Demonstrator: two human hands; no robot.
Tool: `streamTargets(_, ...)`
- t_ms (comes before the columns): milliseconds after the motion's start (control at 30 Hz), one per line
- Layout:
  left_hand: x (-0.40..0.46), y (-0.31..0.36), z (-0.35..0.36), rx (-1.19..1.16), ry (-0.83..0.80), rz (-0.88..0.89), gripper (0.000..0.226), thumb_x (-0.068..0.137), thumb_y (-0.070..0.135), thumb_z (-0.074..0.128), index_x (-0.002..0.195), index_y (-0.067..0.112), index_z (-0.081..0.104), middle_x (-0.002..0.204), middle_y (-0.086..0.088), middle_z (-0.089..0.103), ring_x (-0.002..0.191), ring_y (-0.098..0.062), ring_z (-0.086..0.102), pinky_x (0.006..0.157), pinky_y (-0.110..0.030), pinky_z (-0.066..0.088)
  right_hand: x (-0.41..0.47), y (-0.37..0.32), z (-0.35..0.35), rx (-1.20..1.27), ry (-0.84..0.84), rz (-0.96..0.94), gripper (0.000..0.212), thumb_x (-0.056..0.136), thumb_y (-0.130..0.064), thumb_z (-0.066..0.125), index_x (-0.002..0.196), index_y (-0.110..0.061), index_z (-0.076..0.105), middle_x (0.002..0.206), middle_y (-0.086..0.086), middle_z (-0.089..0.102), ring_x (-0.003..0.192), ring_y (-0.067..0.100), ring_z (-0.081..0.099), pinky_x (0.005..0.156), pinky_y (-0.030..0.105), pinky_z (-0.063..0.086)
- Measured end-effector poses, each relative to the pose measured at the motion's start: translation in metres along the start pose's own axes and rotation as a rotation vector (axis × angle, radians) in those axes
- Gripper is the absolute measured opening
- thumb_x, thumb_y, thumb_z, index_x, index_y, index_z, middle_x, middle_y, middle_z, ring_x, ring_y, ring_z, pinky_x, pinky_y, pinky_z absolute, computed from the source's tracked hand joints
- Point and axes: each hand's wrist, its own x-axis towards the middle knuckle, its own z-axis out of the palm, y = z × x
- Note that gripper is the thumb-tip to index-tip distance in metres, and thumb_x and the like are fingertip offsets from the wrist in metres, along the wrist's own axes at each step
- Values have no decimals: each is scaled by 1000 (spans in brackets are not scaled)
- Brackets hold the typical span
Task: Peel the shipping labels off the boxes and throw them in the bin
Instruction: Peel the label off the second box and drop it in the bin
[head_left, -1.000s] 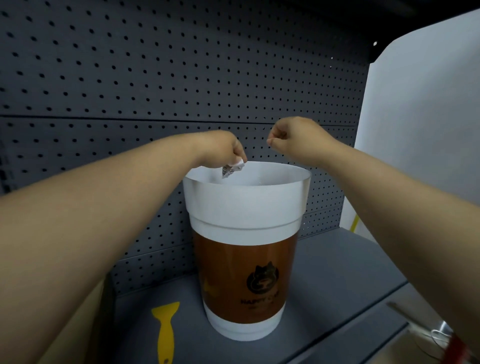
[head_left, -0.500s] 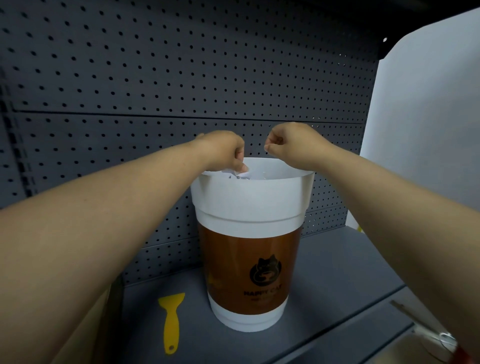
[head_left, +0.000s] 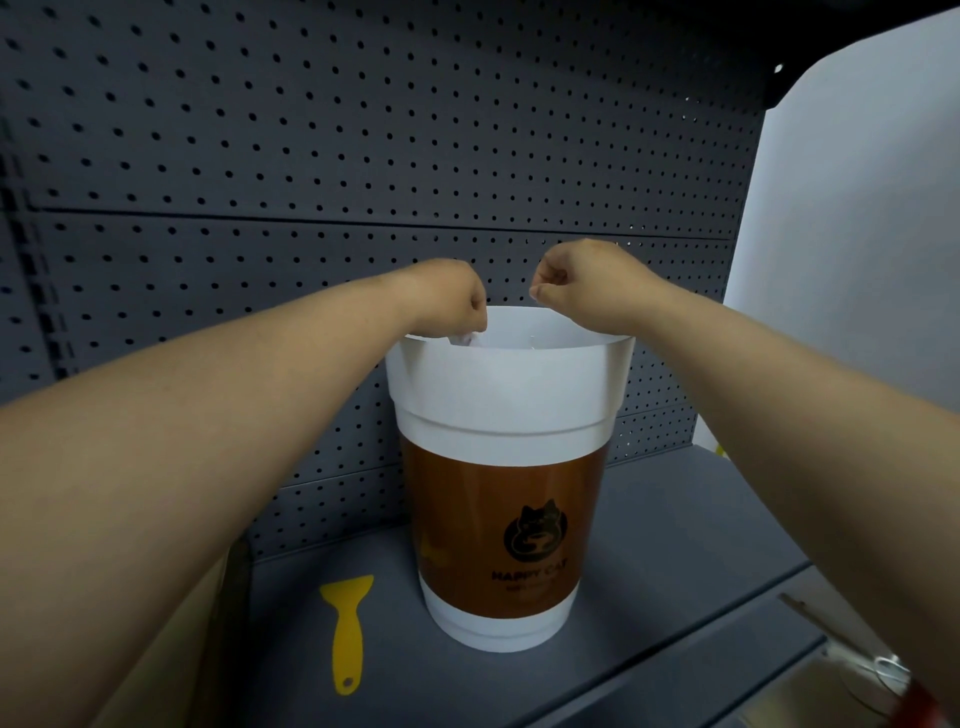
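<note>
Holding both fists over the tall white-and-brown cup-shaped bin (head_left: 506, 467), we pinch a crumpled white label scrap (head_left: 464, 339) in our left hand (head_left: 448, 301); our right hand (head_left: 582, 283) is curled closed, contents unclear; no boxes visible, release remains

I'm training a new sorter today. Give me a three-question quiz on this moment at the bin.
1. True or false: the yellow scraper is held in one hand.
2. Which hand holds the crumpled label over the bin? A left hand B right hand
3. Fill in: the bin stands on a grey ____.

Key: 1 false, it lies on the shelf left of the bin. 2 A. 3 shelf.
</note>
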Motion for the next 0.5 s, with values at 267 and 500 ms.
streamTargets(267, 1, -2, 1, 8, 20, 5, 17, 84, 12, 61, 94, 8, 74, 90, 4, 66, 81, -15, 56, 63, -23, 42, 2, -1, 0, -4, -6, -5, 23, 93, -23, 49, 101, -8, 64, 95, -4, 57, 91, 18, 54, 76, 28, 43)
streamTargets(500, 4, -6, 0, -25, 3, 31, 9, 87, 23, 64, 91, 15, 65, 90, 1, 66, 73, -10, 54, 59, -20, 39, 3, -1, 1, 1, -12, -20, 22, 92, -23, 50, 101, -10, 65, 95, -4, 57, 90, 16, 53, 74, 26, 40)
